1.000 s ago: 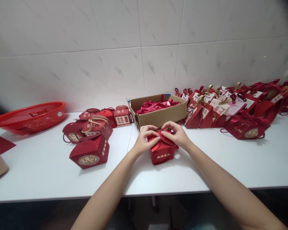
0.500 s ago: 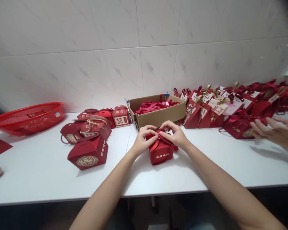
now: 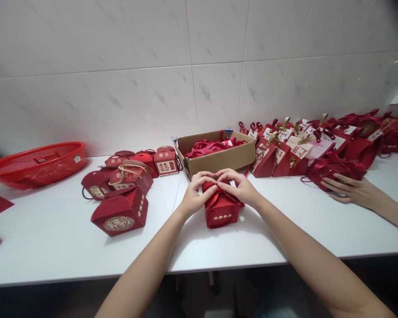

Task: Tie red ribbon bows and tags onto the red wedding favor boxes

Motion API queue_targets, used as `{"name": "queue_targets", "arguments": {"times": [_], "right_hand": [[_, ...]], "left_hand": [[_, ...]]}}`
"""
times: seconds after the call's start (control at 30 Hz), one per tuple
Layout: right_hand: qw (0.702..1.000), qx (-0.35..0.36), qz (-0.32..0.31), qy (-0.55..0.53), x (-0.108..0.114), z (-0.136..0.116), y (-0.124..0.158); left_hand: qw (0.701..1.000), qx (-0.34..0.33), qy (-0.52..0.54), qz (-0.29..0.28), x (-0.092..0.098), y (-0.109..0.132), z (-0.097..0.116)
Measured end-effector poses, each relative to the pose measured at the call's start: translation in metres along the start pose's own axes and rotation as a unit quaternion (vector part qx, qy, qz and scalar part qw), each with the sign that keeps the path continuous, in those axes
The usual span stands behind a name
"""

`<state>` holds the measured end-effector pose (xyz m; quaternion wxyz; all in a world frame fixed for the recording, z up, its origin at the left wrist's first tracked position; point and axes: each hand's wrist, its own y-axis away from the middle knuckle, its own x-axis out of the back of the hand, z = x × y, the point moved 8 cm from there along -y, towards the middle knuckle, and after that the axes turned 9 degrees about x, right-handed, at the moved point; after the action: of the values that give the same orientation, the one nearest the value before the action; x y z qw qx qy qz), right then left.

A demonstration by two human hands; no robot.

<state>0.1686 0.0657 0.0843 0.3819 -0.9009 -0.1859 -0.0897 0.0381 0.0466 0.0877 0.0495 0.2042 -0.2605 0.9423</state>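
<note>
Pinching the top of the red box (image 3: 221,215) at frame centre, my left grip (image 3: 198,194) and right grip (image 3: 243,189) now bring fingertips closer together, so its flaps (image 3: 223,200) seem nearer meeting. At right, a co-worker's hand (image 3: 356,193) newly touches a ribboned box (image 3: 332,168).

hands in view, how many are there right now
3: the left hand and right hand at the red box, and a co-worker's hand against the ribboned box on the right.
</note>
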Motion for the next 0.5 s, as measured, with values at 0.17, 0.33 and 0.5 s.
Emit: {"name": "queue_targets", "arguments": {"times": [0.17, 0.33, 0.5], "right_hand": [[1.0, 0.0, 0.014, -0.011, 0.0027, 0.0015, -0.0009], [0.999, 0.013, 0.033, -0.001, 0.0067, 0.0, -0.0017], [0.999, 0.012, 0.049, -0.002, 0.0096, -0.0015, -0.0018]], "left_hand": [[0.999, -0.037, -0.014, -0.028, -0.0019, 0.0042, 0.0059], [0.997, -0.059, -0.028, -0.044, -0.003, 0.0065, 0.0093], [0.994, -0.076, -0.038, -0.073, -0.0079, 0.0083, 0.0103]]}}
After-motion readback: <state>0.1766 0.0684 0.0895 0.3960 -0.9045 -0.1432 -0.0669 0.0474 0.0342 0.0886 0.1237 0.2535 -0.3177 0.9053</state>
